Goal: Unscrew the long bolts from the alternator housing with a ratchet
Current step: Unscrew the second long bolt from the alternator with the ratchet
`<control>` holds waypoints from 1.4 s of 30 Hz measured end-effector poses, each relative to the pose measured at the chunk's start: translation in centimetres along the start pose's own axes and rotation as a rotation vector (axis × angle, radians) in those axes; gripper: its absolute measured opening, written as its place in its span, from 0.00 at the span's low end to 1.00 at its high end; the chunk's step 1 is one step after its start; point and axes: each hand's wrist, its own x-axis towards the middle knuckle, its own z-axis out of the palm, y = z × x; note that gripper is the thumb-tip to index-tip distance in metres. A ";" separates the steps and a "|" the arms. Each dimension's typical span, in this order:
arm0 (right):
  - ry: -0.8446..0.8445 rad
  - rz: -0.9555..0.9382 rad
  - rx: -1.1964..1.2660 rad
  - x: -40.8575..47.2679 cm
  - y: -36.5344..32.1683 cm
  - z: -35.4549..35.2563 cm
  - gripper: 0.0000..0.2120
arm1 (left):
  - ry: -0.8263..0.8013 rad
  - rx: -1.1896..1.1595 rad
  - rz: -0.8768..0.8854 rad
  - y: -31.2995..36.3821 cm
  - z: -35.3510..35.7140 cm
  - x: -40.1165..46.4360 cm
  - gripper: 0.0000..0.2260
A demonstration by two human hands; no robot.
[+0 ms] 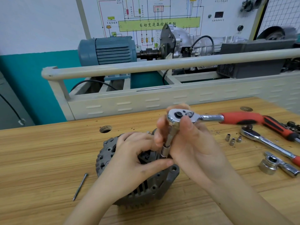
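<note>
The alternator housing [138, 181] is sitting on the wooden workbench [40, 159], and the left hand [134, 159] is draping over its top with curled fingers gripping it. The right hand [186, 143] is pinching the ratchet [211, 118] extension just under the head, handle sticking out to the right. The socket's probably on a bolt, hard to see. One long bolt [80, 186] is lying loose to the left.

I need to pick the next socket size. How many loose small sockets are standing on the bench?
3, clustered right of the hands, by the spare ratchet: one at the left, one lower in the middle, one at the right. More may lie hidden at the frame's right edge.
</note>
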 end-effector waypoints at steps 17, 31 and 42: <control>0.001 0.014 -0.035 0.0 0.1 0.0 0.14 | 0.028 -0.025 -0.009 -0.2 0.1 0.0 0.19; 0.045 -0.029 -0.020 -0.1 0.0 0.0 0.14 | 0.009 0.006 -0.011 -0.1 0.1 0.1 0.22; 0.083 0.026 0.001 0.1 0.3 -0.2 0.19 | 0.000 -0.025 -0.009 -0.2 -0.1 -0.1 0.18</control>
